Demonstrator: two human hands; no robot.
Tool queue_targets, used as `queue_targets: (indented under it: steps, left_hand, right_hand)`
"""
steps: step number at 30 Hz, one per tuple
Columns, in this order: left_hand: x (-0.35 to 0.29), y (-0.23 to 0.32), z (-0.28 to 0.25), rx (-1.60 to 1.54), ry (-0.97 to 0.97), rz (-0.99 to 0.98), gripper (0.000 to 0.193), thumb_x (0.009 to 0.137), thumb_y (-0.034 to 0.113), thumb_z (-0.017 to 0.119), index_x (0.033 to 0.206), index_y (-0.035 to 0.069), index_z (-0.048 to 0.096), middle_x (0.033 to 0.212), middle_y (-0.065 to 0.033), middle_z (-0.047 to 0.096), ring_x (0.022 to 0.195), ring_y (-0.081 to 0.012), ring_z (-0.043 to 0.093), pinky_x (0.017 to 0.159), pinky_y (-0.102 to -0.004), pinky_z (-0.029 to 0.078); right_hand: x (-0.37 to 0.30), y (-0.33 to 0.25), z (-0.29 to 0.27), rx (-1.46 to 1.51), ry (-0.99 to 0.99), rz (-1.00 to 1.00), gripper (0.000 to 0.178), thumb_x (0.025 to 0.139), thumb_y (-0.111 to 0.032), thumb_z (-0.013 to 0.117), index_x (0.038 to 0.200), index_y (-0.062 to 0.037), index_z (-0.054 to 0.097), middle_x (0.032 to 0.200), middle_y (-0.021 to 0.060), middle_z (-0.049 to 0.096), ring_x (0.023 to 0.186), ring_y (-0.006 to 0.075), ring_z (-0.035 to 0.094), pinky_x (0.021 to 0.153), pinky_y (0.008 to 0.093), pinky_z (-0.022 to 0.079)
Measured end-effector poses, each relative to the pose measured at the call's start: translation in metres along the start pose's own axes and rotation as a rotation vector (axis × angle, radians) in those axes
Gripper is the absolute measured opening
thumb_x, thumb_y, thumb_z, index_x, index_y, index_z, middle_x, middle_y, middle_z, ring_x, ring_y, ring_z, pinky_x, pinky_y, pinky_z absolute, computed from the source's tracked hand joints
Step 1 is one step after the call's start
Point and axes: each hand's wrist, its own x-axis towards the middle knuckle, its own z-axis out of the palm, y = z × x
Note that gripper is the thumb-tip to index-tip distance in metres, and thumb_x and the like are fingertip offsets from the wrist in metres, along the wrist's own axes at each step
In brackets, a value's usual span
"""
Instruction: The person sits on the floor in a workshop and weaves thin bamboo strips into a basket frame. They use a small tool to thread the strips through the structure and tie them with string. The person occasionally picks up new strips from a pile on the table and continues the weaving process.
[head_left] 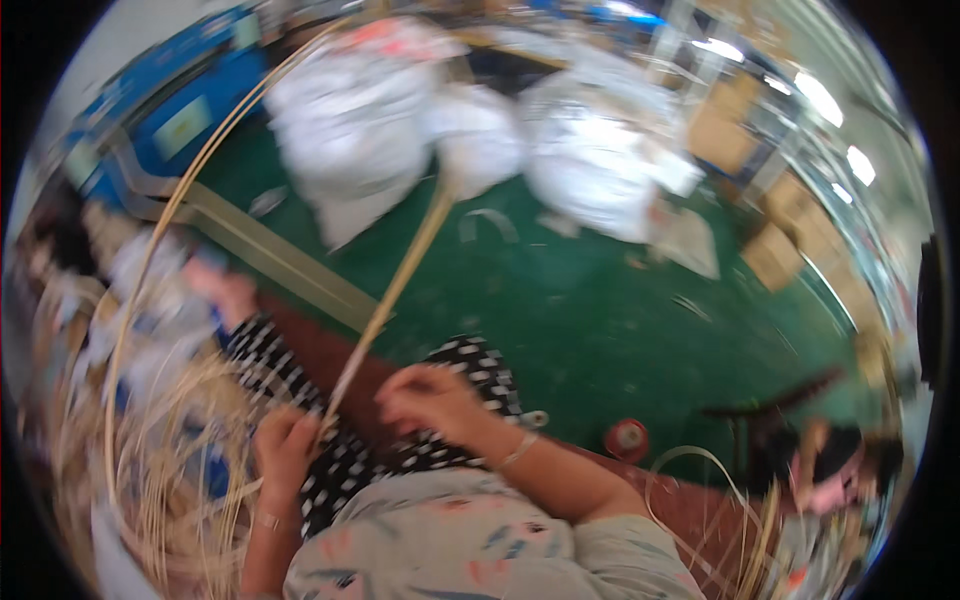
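My left hand [283, 447] is closed around the near end of a thin bundle of pale tan strips [408, 262], which look like cane or rattan. Away from that hand the bundle slants up and right towards the white sacks, with a whitish stretch [346, 380] just above the grip. To the right of the bundle, and apart from it, my right hand [440, 402] hovers over my lap with its fingers curled together. Blur hides whether anything thin is between those fingers. A long tan strip [152, 245] arches up along the left side.
A tangle of loose strips [185, 450] lies at my left, beside plastic bags. Stuffed white sacks [345, 140] stand ahead on the green floor [590, 330]. Cardboard boxes [772, 257] sit at the far right. A red round object [627, 440] and more strips lie at my right.
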Motion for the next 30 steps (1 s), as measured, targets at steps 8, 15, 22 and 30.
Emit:
queue_targets:
  steps: [8, 15, 22, 30]
  left_hand:
    - [0.004, 0.032, 0.027, -0.551, 0.079, -0.134, 0.017, 0.081, 0.014, 0.059, 0.072, 0.002, 0.054, 0.057, -0.0018, 0.053, 0.043, -0.0044, 0.046, 0.037, -0.016, 0.037]
    - [-0.002, 0.024, 0.049, -0.504, 0.145, -0.021, 0.014, 0.084, 0.013, 0.053, 0.074, 0.004, 0.053, 0.06, -0.0013, 0.054, 0.047, -0.0042, 0.044, 0.042, -0.0168, 0.036]
    - [-0.008, 0.028, 0.038, -0.135, 0.155, 0.307, 0.015, 0.086, 0.011, 0.052, 0.077, 0.0, 0.056, 0.07, -0.0053, 0.056, 0.059, -0.0091, 0.05, 0.052, -0.0225, 0.04]
    - [-0.023, 0.078, 0.0, 0.585, -0.139, 0.481, 0.009, 0.07, 0.004, 0.061, 0.076, 0.001, 0.055, 0.07, -0.0103, 0.056, 0.063, -0.0277, 0.055, 0.058, -0.0349, 0.045]
  right_hand:
    - [0.031, 0.031, -0.003, 0.125, 0.019, -0.016, 0.015, 0.082, -0.013, 0.054, 0.092, -0.0025, 0.057, 0.074, 0.0064, 0.059, 0.056, 0.012, 0.055, 0.044, 0.0185, 0.037]
    - [0.044, 0.024, 0.025, 0.111, -0.1, -0.028, 0.018, 0.079, -0.013, 0.059, 0.094, -0.0027, 0.056, 0.075, 0.0031, 0.059, 0.058, 0.0087, 0.055, 0.047, 0.0163, 0.039]
    - [0.049, 0.028, 0.031, -0.058, -0.196, -0.174, 0.01, 0.078, -0.004, 0.06, 0.085, -0.0033, 0.054, 0.072, -0.0013, 0.054, 0.062, 0.0044, 0.05, 0.054, 0.0169, 0.042]
    - [0.047, 0.031, 0.02, 0.042, -0.202, -0.144, 0.007, 0.077, -0.006, 0.06, 0.08, -0.0046, 0.054, 0.07, -0.0026, 0.053, 0.06, 0.0041, 0.048, 0.052, 0.0177, 0.039]
